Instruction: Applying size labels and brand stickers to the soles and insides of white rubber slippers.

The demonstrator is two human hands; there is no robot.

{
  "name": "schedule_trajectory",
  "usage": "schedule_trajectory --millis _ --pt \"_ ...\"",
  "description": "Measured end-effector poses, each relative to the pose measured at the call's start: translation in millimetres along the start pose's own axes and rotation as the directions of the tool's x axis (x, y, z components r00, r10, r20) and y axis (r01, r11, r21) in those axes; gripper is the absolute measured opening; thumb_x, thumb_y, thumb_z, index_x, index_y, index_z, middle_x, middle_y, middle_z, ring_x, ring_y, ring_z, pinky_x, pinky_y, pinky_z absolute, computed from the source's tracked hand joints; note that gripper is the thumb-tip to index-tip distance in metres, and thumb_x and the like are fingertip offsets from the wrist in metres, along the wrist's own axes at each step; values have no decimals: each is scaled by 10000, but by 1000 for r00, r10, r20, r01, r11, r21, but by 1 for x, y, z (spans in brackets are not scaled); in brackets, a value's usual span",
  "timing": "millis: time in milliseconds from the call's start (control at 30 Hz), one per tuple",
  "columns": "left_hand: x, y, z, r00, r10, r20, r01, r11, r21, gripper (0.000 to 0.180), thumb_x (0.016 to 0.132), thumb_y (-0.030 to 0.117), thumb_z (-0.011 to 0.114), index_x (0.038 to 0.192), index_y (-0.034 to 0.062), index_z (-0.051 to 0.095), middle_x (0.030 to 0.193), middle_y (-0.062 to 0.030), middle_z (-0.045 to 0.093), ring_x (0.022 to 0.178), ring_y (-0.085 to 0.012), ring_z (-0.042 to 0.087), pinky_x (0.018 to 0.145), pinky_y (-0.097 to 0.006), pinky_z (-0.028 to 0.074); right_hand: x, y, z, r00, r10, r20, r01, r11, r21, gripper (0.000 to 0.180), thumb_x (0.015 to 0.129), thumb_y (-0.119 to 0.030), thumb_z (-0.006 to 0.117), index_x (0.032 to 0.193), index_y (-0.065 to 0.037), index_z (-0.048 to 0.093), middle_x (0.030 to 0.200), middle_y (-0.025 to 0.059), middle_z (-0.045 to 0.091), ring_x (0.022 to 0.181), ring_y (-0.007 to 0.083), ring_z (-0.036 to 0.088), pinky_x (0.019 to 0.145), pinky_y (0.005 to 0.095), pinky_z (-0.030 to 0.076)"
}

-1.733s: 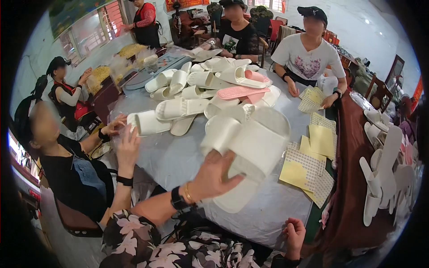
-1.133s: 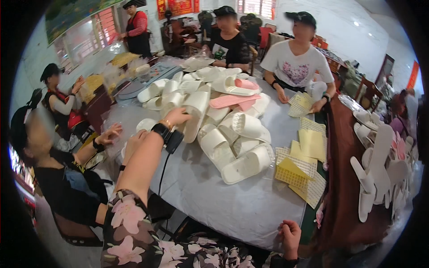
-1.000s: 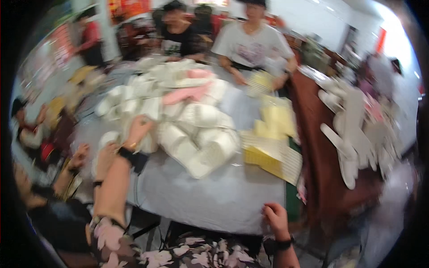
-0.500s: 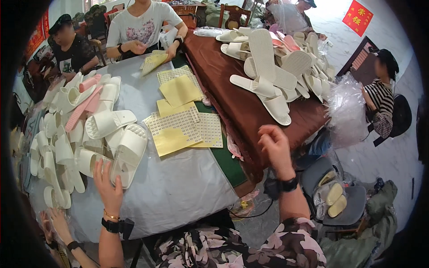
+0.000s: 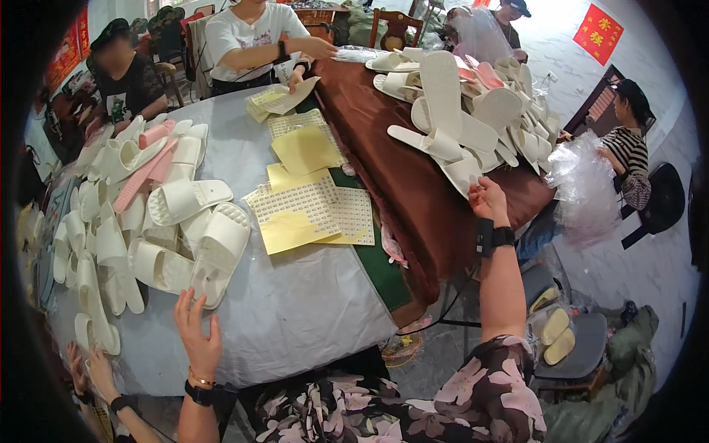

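My left hand (image 5: 198, 336) is held with its fingers apart over the grey-covered table, empty. Just beyond its fingertips lies a white slipper (image 5: 221, 244) with a broad strap. It is at the near edge of a heap of white slippers (image 5: 111, 244). Pink slippers (image 5: 145, 173) lie among the white ones. My right hand (image 5: 489, 202) reaches to the brown-covered table, its curled fingers at the near end of another white slipper (image 5: 458, 166). They look closed on that end, though the hand partly hides the contact.
Yellow sticker sheets (image 5: 303, 214) lie between the slipper heaps. A co-worker (image 5: 255, 48) across the table holds sheets; another person's hands (image 5: 96, 373) are at lower left. Clear plastic bags (image 5: 587, 181) hang at the right by a person in stripes. A grey chair (image 5: 583, 347) holds yellowish slippers.
My right hand has moved forward and right to the white slipper. My left hand has drawn back off the near slipper. The co-worker across has stretched an arm to the right.
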State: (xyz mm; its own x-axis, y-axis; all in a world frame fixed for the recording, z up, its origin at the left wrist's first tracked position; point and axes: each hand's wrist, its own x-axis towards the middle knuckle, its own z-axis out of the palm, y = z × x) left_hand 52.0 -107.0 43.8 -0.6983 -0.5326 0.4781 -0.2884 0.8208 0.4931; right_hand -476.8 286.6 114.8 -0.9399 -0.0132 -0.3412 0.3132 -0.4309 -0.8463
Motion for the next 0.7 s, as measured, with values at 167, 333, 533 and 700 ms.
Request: schedule_trajectory --millis 167,333,533,700 --pt "-5 4 2 1000 -21 22 23 998 -59 429 792 -16 609 1218 15 578 1399 -170 470 1342 -382 382 1101 -478 309 -56 -14 -10 990 42 137 -52 996 75 161 935 -103 586 1089 -127 549 853 24 562 658 154 563 475 211 425" --pt "-6 5 7 999 -23 38 27 995 -98 428 783 -18 611 1208 17 583 1384 -173 481 1335 -380 394 1098 -469 315 -124 -18 -25 942 3 334 23 997 -75 279 950 -120 574 1224 -82 540 819 1 548 608 117 498 471 215 416" --pt "-5 11 12 997 45 60 -40 996 -76 423 775 7 628 1196 25 591 1337 -179 508 1290 -384 436 1079 -461 344 -176 -32 -20 914 -46 404 84 993 -77 200 955 -101 568 1149 -53 568 776 -9 552 513 57 429 416 176 349" --pt "-8 25 10 993 28 115 4 964 -265 412 789 53 649 1197 41 593 1295 -162 546 1213 -358 511 1029 -432 410 -212 -34 25 852 -140 505 288 930 -229 83 969 -96 551 1040 -53 558 696 -19 545 437 8 367 356 157 281"
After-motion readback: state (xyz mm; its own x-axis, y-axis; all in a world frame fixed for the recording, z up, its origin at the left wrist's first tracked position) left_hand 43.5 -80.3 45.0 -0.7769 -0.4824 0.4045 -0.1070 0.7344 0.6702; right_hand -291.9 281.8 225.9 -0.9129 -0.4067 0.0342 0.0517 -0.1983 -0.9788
